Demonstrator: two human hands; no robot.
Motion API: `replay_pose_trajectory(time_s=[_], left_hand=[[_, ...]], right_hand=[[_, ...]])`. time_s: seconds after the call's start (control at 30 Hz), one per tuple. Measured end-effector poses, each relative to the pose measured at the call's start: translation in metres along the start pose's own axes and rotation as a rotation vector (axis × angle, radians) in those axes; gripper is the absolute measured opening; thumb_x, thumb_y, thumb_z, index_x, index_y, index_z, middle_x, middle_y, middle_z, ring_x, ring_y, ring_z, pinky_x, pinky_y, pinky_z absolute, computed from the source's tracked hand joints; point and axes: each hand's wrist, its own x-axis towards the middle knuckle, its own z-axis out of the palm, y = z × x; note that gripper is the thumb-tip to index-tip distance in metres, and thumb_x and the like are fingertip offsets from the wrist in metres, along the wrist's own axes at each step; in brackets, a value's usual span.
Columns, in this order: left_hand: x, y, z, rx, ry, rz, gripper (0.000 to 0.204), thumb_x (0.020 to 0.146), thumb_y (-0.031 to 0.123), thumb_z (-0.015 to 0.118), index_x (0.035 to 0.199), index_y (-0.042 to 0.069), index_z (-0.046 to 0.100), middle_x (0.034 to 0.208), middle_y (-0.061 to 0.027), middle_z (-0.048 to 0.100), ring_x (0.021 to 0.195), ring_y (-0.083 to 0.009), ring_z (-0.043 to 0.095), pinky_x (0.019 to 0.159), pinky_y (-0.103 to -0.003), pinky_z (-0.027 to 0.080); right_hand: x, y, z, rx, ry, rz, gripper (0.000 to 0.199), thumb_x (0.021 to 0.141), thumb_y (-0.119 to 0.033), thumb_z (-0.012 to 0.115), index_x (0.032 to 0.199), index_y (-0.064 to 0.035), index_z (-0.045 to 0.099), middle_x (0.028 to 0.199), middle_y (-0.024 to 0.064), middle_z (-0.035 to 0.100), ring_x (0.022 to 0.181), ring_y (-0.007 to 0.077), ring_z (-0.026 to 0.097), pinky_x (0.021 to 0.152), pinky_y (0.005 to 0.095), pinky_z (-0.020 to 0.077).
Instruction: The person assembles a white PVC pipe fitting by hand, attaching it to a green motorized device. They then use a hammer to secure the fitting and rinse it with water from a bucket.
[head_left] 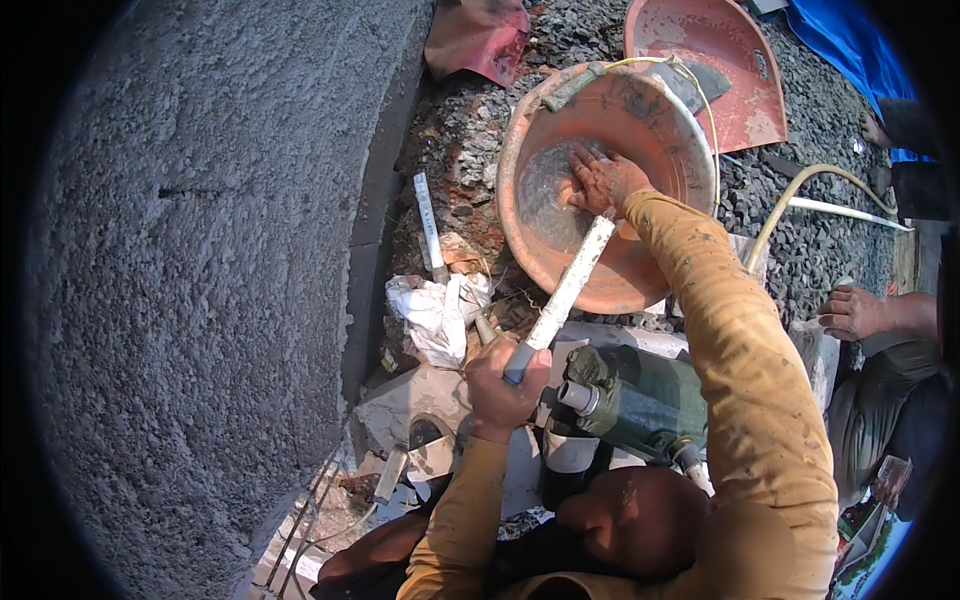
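My left hand (505, 390) is closed round the grey lower end of a white, mud-specked pipe (572, 285). The pipe slants up to the right, its far end beside my right wrist over the rim of an orange basin (510, 240). Inside the basin, my right hand (605, 180) is spread over shallow cloudy water (548, 195), fingers apart and fingertips at the water. No object shows in it. Mud spots mark both my yellow sleeves. A grey rag (572, 90) hangs on the basin's far rim, with a thin yellow cord (712, 120) running across it.
A rough grey wall (210, 250) fills the left. A green machine with pipe stubs (645, 400) sits below the basin. White crumpled sacking (430, 310) and a short white pipe (428, 220) lie leftward. Gravel, a red pan (725, 70), a hose (790, 195) and another person's hand (852, 312) are rightward.
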Motion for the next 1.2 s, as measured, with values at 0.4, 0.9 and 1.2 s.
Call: replay_pose_trajectory(time_s=[0.4, 0.9, 1.2], left_hand=[[0.006, 0.008, -0.001, -0.045, 0.000, -0.009, 0.028, 0.075, 0.018, 0.067, 0.061, 0.003, 0.049, 0.058, -0.0115, 0.046, 0.053, -0.0310, 0.050, 0.049, -0.040, 0.039], [0.006, 0.003, 0.006, -0.048, -0.006, -0.024, 0.028, 0.074, 0.018, 0.068, 0.061, 0.003, 0.049, 0.057, -0.0112, 0.046, 0.053, -0.0311, 0.049, 0.049, -0.041, 0.038], [0.005, -0.003, 0.003, -0.026, 0.051, 0.011, 0.028, 0.076, 0.018, 0.067, 0.061, 0.002, 0.049, 0.056, -0.0113, 0.046, 0.052, -0.0303, 0.048, 0.049, -0.040, 0.039]], right_hand=[[0.000, 0.002, -0.017, 0.035, -0.262, 0.012, 0.070, 0.092, -0.048, 0.035, 0.146, -0.0065, 0.019, 0.152, 0.0114, 0.019, 0.138, 0.0250, 0.024, 0.112, 0.0372, 0.0192], [-0.005, -0.018, -0.010, 0.145, -0.098, -0.336, 0.079, 0.090, -0.060, 0.034, 0.144, -0.0043, 0.020, 0.148, 0.0167, 0.025, 0.138, 0.0314, 0.022, 0.112, 0.0431, 0.0186], [-0.011, -0.014, -0.010, 0.187, -0.268, -0.057, 0.064, 0.092, -0.050, 0.035, 0.134, -0.0029, 0.042, 0.138, 0.0203, 0.040, 0.128, 0.0356, 0.038, 0.100, 0.0451, 0.0357]])
